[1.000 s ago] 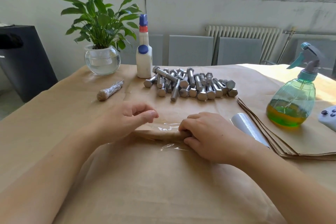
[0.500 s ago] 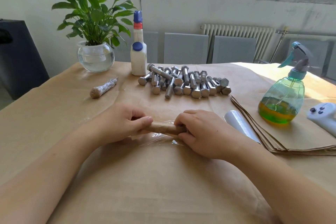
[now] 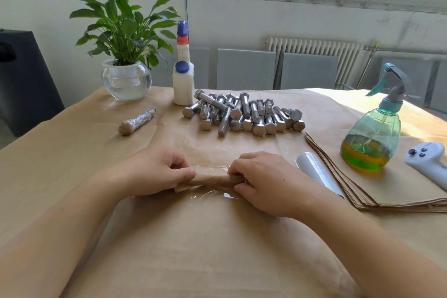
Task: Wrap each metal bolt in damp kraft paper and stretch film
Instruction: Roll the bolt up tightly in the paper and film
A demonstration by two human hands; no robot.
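Observation:
A bolt rolled in kraft paper (image 3: 210, 181) lies crosswise on a clear sheet of stretch film (image 3: 212, 195) at the table's middle. My left hand (image 3: 154, 172) pinches its left end, and my right hand (image 3: 263, 182) grips its right end. Behind them lies a pile of several bare metal bolts (image 3: 244, 115). One finished bolt wrapped in paper and film (image 3: 136, 121) rests at the left. A roll of stretch film (image 3: 319, 174) lies right of my right hand, on a stack of kraft paper sheets (image 3: 396, 191).
A green spray bottle (image 3: 373, 138) and a white controller (image 3: 428, 162) stand at the right. A white bottle with blue caps (image 3: 183, 72) and a plant in a glass bowl (image 3: 125, 77) are at the back. Kraft paper (image 3: 205, 249) covers the table.
The paper roll was flat under film a second ago; both hands have since taken hold of its ends and rolled it toward me on the film.

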